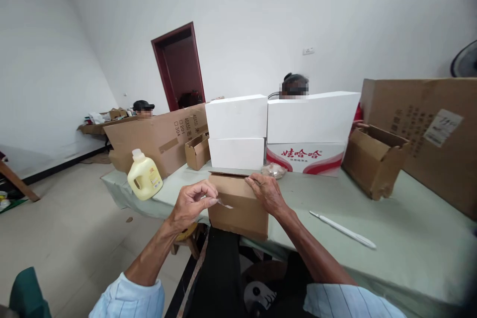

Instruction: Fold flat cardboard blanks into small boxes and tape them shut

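A small brown cardboard box (238, 211) stands at the near edge of the table, between my hands. My left hand (192, 202) is at its left side, thumb and fingertips pinched on a small clear strip (224, 204) that looks like tape. The strip dangles in front of the box's near face. With bent fingers my right hand (266, 191) grips the upper right edge of the box. To the right of the box lies a white craft knife (343, 229), its blade end toward the box.
A pale yellow jug (145, 176) stands at the left. Behind the box are white boxes (237, 126) and a clear plastic bundle (274, 171). An open carton (372, 164) and a large carton (428, 134) are at the right. Two people sit beyond the boxes.
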### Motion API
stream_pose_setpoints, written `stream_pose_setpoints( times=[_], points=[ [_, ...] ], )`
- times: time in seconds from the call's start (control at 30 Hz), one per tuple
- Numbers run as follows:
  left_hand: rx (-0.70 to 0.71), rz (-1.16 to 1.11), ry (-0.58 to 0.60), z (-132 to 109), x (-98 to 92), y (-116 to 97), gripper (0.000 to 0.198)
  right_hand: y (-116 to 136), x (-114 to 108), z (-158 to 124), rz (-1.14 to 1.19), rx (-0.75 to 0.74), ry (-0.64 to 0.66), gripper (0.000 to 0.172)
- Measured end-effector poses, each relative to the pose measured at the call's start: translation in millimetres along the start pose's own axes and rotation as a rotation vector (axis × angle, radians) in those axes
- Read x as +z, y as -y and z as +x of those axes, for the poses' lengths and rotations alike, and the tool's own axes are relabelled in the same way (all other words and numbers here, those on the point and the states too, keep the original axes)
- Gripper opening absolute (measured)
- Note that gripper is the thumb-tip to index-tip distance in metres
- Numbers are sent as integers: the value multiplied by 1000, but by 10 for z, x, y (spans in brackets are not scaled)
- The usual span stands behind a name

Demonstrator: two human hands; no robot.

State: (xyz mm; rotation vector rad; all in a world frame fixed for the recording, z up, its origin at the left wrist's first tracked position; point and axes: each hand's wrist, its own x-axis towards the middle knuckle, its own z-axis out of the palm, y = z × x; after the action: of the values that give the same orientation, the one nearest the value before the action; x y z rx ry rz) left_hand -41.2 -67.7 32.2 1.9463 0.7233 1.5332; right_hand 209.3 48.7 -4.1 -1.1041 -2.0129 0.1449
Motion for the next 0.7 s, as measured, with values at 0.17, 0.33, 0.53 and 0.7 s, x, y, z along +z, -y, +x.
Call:
stream_pose_setpoints(
  times=[0.17,0.33,0.53,0.7],
  points=[
    [-89,-97,-90,221,116,77,25,-24,63,-17,11,-42,-18,33],
    [-162,-152,-122,380,254,183,25,28,29,-182,45,-107,-130,28],
    [-308,-353,-282,518,529,416,38,64,44,-407,130,-227,-242,18],
    [-375,-387,-308,582,621,498,40,60,-5,-523,228,-226,-284,26]
  ],
)
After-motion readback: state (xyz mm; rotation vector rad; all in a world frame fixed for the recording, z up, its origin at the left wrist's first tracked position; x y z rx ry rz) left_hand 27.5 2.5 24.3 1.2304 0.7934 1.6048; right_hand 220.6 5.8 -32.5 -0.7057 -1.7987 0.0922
